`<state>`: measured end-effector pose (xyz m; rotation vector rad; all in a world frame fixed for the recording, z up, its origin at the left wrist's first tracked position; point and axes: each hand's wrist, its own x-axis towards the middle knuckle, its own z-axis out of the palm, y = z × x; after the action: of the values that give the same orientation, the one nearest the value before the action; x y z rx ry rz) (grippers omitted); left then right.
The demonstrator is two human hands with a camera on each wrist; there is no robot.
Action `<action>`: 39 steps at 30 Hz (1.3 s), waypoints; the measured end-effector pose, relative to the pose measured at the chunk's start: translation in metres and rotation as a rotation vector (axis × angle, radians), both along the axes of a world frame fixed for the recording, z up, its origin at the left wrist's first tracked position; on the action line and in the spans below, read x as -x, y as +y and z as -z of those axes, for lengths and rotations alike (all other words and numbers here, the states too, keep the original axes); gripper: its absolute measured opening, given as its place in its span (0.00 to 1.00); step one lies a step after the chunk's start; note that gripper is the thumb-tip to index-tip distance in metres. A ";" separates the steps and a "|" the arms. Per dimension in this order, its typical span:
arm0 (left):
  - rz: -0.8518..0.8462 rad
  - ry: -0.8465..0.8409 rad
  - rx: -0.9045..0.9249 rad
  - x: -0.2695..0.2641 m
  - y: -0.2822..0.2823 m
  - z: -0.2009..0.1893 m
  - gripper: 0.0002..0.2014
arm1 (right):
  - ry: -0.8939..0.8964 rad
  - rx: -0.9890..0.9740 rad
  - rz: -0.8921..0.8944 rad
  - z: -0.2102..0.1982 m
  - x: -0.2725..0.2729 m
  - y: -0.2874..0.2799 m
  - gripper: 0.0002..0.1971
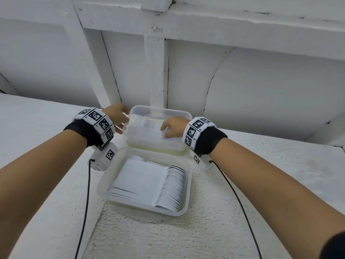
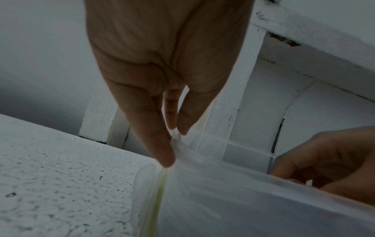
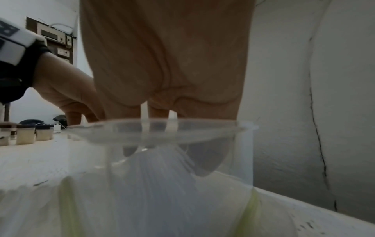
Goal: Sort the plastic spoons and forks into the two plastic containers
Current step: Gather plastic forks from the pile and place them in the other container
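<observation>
I observe my left hand [image 1: 117,115] at the left end of the far container [image 1: 160,131], fingers extended and close together, fingertips [image 2: 166,158] touching its left rim; nothing is clenched. That container is translucent plastic, rectangular with rounded corners, a pale green band along its base, standing on the white textured ledge [image 1: 46,174] against the wall. Its contents show only as blurred white streaks. Just in front sits the near container [image 1: 143,184], open-topped and translucent, holding white plastic spoons [image 1: 171,187] nested in a row, bowls to the right, handles running left. My right hand [image 1: 172,127] reaches into the far container's right half, fingers curled downward. Whether they grasp anything I cannot tell.
</observation>
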<state>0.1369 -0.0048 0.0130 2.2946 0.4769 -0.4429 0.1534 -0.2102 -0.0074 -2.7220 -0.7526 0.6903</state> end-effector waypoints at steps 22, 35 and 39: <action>0.210 -0.178 -0.392 0.011 -0.012 -0.018 0.06 | -0.181 -0.152 0.042 -0.024 0.024 -0.021 0.17; 0.539 -0.571 0.000 0.142 -0.147 -0.060 0.10 | -0.233 -0.385 0.365 -0.040 0.195 -0.185 0.10; 0.677 -0.524 0.081 0.171 -0.196 -0.045 0.09 | -0.179 -0.330 0.502 -0.017 0.241 -0.226 0.11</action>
<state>-0.0342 -0.2005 0.0582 2.3261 -0.5797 -0.1495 -0.0875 -0.4366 0.0091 -2.5244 -0.1684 0.1908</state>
